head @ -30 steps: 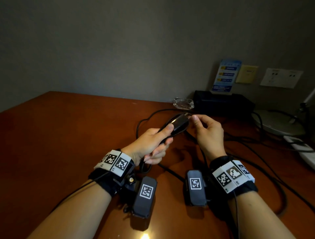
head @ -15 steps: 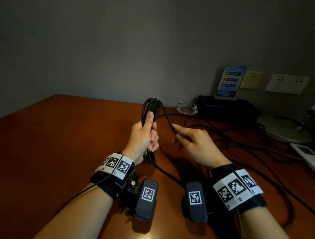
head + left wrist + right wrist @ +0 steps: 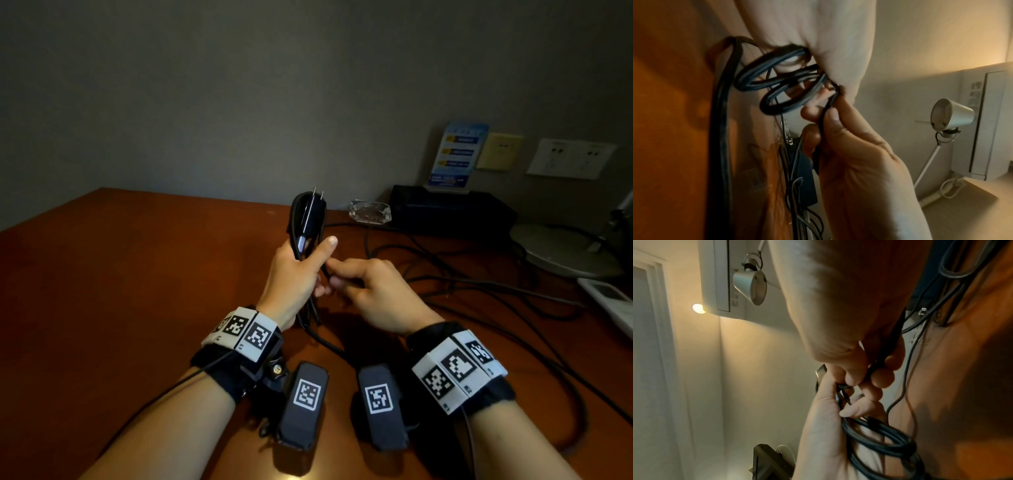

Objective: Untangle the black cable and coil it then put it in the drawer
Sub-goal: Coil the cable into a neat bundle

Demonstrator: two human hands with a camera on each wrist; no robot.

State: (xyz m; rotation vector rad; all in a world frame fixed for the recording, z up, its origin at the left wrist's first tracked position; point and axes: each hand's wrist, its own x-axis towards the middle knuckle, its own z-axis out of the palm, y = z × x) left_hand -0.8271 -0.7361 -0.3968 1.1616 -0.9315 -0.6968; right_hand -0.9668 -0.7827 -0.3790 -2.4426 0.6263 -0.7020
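My left hand (image 3: 297, 270) grips an upright bundle of black cable (image 3: 301, 219) above the desk, with the plug's two prongs (image 3: 318, 193) pointing up. Looped strands hang below the fist (image 3: 777, 84). My right hand (image 3: 363, 287) sits just right of it and pinches a strand of the same cable (image 3: 830, 104) against the bundle. The right wrist view shows both hands together, with coils (image 3: 879, 439) under the left palm. No drawer is visible.
The brown desk (image 3: 137, 291) holds other dark cables (image 3: 479, 284) trailing right, a glass ashtray (image 3: 370, 210), a black box (image 3: 448, 209) with a blue card (image 3: 455, 154), a lamp base (image 3: 561, 250) and a white device (image 3: 613, 301). Wall sockets (image 3: 568, 157) lie behind.
The left hand turned the plug upright and raised the bundle. The right hand moved from the plug's tip down to a strand beside the left hand's fingers.
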